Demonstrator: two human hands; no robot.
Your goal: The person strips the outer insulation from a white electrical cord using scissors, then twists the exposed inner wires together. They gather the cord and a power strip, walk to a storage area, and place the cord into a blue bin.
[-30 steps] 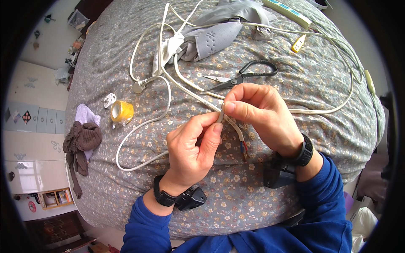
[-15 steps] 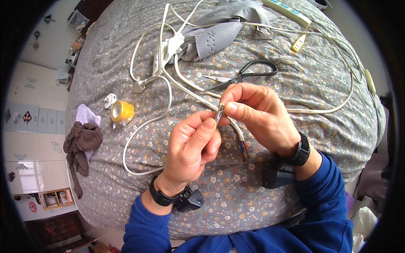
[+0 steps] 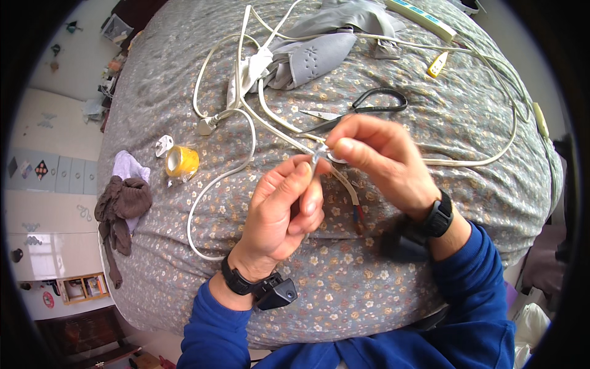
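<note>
My left hand [image 3: 279, 209] is closed in a pinch round the end of a thin white power cable [image 3: 192, 215], whose loop runs back to a white plug [image 3: 206, 125]. A small shiny, pale wire end [image 3: 320, 151] sticks up past those fingertips. Against it, my right hand [image 3: 381, 160] pinches with thumb and forefinger, slightly blurred by motion. Just beyond, partly behind my hands, lies a thicker white cable [image 3: 345, 182] with red and blue wires [image 3: 357, 213] bared at its end. Black-handled scissors [image 3: 350, 113] rest open past my right hand.
On the flowered bedspread [image 3: 344, 289] are a yellow tape roll [image 3: 182, 161], a small white plug piece [image 3: 163, 146], and a yellow-and-white tool [image 3: 437, 64]. Grey cloth [image 3: 313, 58] and a power strip [image 3: 424, 19] lie at the far side, a brown garment [image 3: 123, 209] at left.
My right fingertips have shifted slightly at the wire end, which now shows more shiny and pale between my hands. My left hand keeps its pinch. The whole view has shifted a little.
</note>
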